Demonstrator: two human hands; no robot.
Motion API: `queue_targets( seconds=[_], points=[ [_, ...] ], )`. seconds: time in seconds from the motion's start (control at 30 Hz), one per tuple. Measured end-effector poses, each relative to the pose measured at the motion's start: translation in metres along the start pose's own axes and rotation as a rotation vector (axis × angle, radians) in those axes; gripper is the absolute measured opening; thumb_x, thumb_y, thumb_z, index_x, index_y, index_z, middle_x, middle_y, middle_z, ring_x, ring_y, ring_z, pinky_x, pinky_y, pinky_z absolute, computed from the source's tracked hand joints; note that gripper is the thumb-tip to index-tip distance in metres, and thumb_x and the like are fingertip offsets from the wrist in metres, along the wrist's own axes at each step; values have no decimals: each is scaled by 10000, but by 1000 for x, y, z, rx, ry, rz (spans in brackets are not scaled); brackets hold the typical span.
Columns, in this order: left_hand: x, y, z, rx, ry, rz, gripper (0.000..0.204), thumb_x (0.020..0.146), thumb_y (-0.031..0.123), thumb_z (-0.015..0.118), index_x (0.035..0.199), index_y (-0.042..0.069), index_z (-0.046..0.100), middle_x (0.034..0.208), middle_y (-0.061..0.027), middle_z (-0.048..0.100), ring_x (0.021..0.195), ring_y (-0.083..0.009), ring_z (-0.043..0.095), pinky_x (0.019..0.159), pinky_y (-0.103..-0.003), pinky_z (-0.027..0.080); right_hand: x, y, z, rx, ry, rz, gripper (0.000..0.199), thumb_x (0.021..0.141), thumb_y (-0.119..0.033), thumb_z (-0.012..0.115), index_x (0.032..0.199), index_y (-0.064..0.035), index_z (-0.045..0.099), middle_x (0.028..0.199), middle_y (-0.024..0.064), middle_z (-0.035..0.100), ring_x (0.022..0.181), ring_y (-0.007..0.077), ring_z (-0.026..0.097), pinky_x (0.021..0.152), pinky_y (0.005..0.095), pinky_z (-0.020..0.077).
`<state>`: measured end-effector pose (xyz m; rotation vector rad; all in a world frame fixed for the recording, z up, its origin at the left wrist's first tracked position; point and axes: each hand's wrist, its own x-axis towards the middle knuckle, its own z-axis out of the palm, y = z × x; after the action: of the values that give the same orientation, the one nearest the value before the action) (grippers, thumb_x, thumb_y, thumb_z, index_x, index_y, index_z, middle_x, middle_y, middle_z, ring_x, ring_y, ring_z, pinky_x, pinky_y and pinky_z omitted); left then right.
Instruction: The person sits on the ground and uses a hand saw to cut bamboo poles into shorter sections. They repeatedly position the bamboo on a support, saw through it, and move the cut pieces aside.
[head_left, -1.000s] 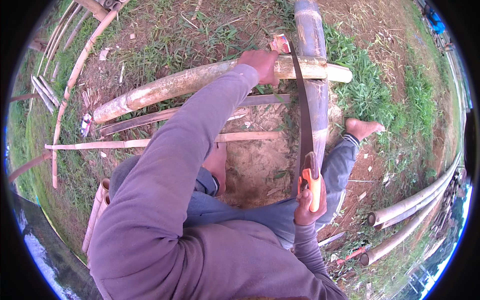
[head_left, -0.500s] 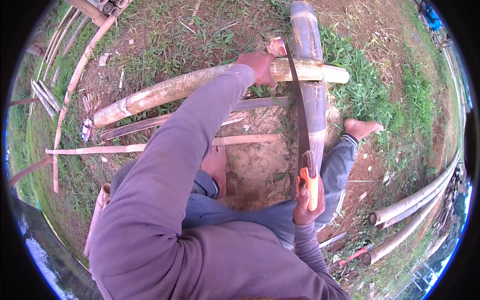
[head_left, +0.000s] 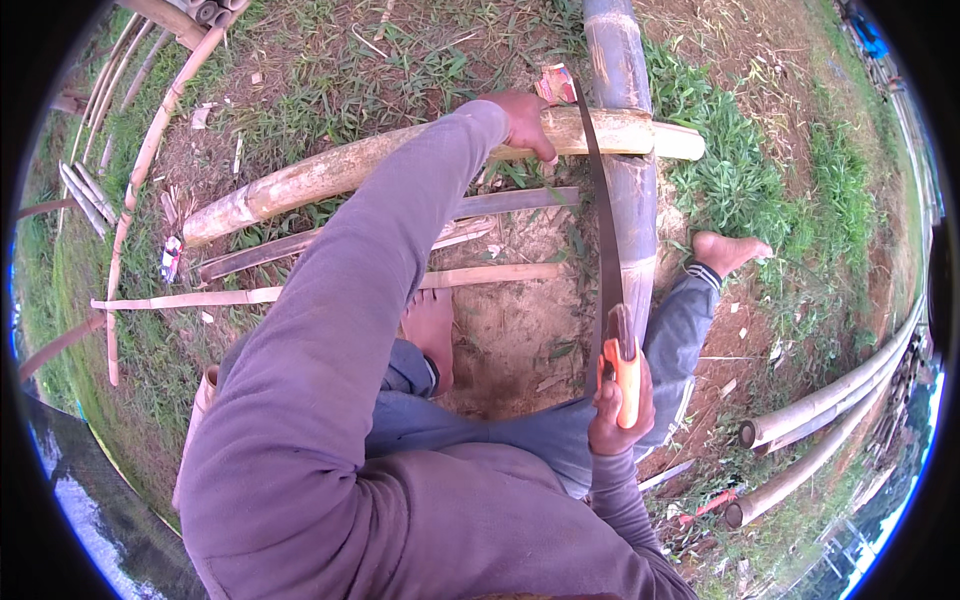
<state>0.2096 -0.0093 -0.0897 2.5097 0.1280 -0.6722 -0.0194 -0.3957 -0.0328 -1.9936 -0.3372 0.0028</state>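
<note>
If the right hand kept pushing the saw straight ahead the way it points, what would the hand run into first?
Probably the pale bamboo pole lying crosswise, where the saw blade crosses it. The right hand grips the orange saw handle; bare dirt lies between. The dark upright-running bamboo trunk sits just beside that line; depth is uncertain.

My clothing: one long-sleeved top of muted purple-grey, plain knit, no print, covering both arms to the wrists. My left sleeve [head_left: 370, 290] is broad and smooth, with soft folds near the shoulder. My right sleeve [head_left: 625, 505] is creased, its cuff snug. Trousers [head_left: 500, 435] are slate blue-grey, with a dark ribbed cuff with pale stripes at the right ankle. My left hand [head_left: 525, 120] and right hand [head_left: 615, 415] are ungloved; both feet are unshod.
</note>
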Motion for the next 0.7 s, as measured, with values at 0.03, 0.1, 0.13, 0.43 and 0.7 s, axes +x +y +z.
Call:
queue_targets(
  seconds=[0.03, 0.1, 0.13, 0.43, 0.7],
  points=[
    [1, 1, 1, -8, 7, -2, 1037, 673, 542, 862, 1548, 72, 562, 1430, -192, 690, 1289, -346, 678, 1109, -446, 527, -5, -3, -1, 5, 11, 3, 633, 1071, -338, 674, 1456, 145, 538, 1300, 263, 732, 1208, 329, 731, 1012, 413, 596],
    [3, 0, -1, -48, -18, 1, 1034, 665, 538, 871, 1523, 40, 580, 1430, -202, 687, 1295, -352, 673, 1115, -442, 519, 13, 8, 23, 166, 90, -30, 612, 1079, -325, 665, 1451, 146, 543, 1293, 266, 732, 1191, 336, 735, 1008, 411, 598],
    [4, 1, -1, -82, -56, 17, 1037, 662, 536, 883, 1510, 19, 584, 1430, -219, 682, 1301, -363, 668, 1122, -439, 513, 49, 7, 41, 121, 79, 5, 554, 1061, -264, 694, 1441, 121, 569, 1268, 237, 744, 1136, 290, 735, 971, 387, 593],
    [20, -13, -7, -126, -93, 35, 1045, 646, 516, 920, 1486, -13, 594, 1418, -237, 681, 1311, -365, 657, 1136, -434, 494, 42, 3, 41, 82, 77, -57, 598, 1067, -369, 704, 1408, 113, 608, 1230, 187, 729, 1044, 217, 728, 883, 335, 613],
    [22, -9, 2, -231, -169, 86, 873, 659, 512, 919, 1359, 36, 706, 1306, -188, 744, 1190, -354, 704, 1060, -431, 519, 107, 13, 82, 66, 45, 6, 428, 1083, -137, 659, 1437, 97, 596, 1252, 152, 728, 1051, 177, 688, 914, 309, 587]
  ],
)
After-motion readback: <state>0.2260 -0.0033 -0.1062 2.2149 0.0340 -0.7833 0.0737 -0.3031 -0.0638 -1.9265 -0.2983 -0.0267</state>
